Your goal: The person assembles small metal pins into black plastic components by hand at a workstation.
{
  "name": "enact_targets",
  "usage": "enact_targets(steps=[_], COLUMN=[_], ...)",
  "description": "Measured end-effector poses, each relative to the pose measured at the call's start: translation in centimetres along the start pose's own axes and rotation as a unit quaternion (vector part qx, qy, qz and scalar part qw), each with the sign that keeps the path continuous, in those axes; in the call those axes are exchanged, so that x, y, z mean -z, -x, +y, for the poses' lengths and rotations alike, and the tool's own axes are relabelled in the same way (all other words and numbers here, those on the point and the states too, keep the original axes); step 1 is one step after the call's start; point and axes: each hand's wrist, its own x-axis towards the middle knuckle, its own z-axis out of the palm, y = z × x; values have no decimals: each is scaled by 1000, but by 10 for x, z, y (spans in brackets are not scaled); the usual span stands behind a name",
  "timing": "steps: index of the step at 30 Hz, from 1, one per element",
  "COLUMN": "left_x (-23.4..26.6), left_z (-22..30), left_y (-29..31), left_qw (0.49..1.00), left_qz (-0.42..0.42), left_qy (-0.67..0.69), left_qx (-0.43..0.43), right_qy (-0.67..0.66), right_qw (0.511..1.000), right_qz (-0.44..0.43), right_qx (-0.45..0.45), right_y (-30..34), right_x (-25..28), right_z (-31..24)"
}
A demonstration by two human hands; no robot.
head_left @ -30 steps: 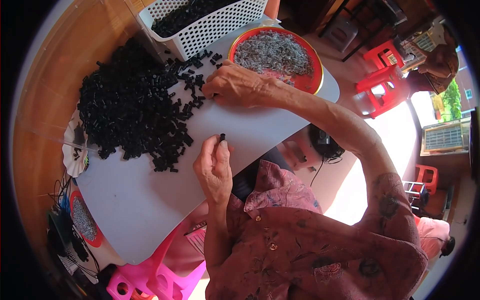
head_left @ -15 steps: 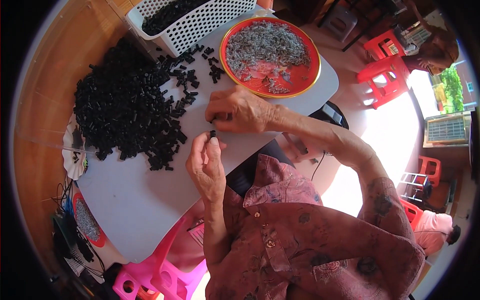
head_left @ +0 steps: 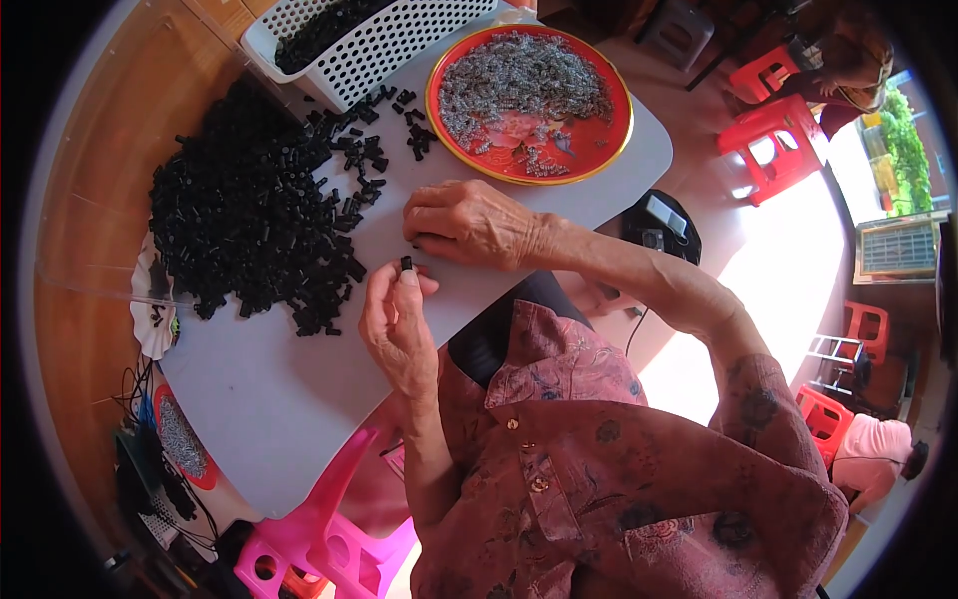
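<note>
My left hand (head_left: 401, 334) pinches a small black plastic tube (head_left: 406, 264) upright between thumb and fingers, above the table. Just beyond it, my right hand (head_left: 477, 226) is closed, with curled fingers pointing left. A dark bit shows at its fingertips, too small to name. Left of both hands lies a large heap of similar black tubes (head_left: 254, 215), with loose ones scattered toward the back. Beyond my right hand stands a round red tray (head_left: 602, 150) with a gold rim, holding many small metal springs (head_left: 524, 85).
A white perforated basket (head_left: 369, 65) of black parts stands at the back of the pale table (head_left: 254, 389). Another red tray of metal pieces (head_left: 182, 439) is at the left. Pink (head_left: 344, 544) and red stools (head_left: 773, 150) stand around; other people are at the right.
My hands stay close together over the table, the left shifted slightly left with the black tube. The right fingers are a little more lowered. The whole view has tilted slightly.
</note>
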Motion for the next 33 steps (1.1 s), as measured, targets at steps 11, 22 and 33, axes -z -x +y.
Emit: enact_targets(steps=[11,22,33], left_x=[1,-1,0], left_z=[2,1,0], left_y=[-1,-2,-1], left_qw=[1000,1000,999], left_qz=[-2,-6,32], left_qy=[-12,-5,4], left_qx=[4,-5,29], right_qy=[-44,-75,26], right_qw=[999,997,992], right_qz=[-10,-9,-104], right_qx=[13,-27,59], right_y=[0,2,4], right_x=[4,10,17], right_z=[4,-1,-9])
